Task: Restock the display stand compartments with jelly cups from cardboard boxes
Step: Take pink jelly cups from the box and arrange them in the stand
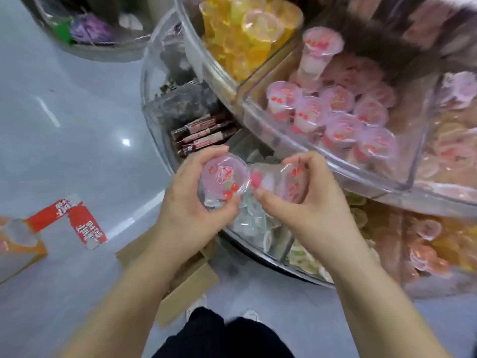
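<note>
Both hands grasping pink jelly cups — left hand [191, 202] one cup [223, 178], right hand [307, 200] another [281, 183]; compartment [260, 117] holds more.

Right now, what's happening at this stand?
A person is restocking jelly cups. The left hand grips one clear plastic cup of pink jelly with a cherry-print lid, lid facing the camera. The right hand grips a second pink jelly cup lying on its side. Both are held just below the clear acrylic compartment that already holds upright pink cups. An open brown cardboard box sits on the floor below.
</note>
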Motion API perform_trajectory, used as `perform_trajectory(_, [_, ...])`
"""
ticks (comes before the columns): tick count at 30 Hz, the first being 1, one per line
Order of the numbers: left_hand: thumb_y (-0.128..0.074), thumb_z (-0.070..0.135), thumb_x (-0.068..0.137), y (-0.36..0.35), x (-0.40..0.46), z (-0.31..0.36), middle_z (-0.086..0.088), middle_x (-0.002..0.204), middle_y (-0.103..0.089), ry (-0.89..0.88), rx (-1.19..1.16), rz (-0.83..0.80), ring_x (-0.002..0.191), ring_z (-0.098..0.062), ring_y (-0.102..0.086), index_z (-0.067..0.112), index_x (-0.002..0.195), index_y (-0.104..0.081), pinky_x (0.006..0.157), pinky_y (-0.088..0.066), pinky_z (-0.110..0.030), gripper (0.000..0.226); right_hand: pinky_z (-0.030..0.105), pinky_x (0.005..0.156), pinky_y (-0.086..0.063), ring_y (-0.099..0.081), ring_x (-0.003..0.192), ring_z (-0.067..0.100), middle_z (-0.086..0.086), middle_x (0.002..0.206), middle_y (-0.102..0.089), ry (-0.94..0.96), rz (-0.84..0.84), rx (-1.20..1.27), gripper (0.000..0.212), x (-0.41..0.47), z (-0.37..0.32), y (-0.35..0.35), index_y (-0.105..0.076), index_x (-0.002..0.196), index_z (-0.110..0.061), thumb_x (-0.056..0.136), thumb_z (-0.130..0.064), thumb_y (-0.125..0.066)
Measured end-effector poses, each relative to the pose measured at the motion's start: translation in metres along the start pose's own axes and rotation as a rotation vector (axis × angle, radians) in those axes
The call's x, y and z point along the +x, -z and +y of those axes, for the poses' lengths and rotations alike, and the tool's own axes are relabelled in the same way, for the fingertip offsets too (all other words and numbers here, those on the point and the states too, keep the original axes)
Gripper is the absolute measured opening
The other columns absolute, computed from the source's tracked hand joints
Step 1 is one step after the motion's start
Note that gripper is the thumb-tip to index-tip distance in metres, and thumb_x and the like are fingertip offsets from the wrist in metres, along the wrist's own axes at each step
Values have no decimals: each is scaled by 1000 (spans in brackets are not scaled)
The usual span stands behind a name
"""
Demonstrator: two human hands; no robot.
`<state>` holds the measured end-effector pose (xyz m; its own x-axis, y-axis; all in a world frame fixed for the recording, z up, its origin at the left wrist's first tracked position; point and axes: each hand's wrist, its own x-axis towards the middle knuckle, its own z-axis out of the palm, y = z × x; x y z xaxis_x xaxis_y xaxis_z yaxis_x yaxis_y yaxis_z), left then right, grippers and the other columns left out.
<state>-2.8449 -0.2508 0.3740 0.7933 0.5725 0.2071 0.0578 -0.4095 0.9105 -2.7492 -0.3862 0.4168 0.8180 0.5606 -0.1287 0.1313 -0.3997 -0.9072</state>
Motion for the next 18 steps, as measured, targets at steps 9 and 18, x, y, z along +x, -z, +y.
perform_trajectory(9, [-67, 10, 65, -100, 35, 83, 35, 113, -45, -143, -144, -172, 111, 10, -45, 39, 115, -39, 93, -32, -4, 64, 17, 94, -39, -49, 109, -3, -22, 114, -50, 151, 185, -222, 52, -17, 4, 142, -41, 117, -37, 73, -26, -67])
perform_trajectory(18, [-75, 38, 65, -98, 102, 100, 28, 113, -48, -283, -80, -220, 108, 10, -47, 37, 114, -40, 92, -32, -3, 60, -7, 83, -23, -44, 109, -3, -3, 117, -48, 147, 188, -334, 50, 36, -20, 176, -48, 112, -47, 77, -13, -59])
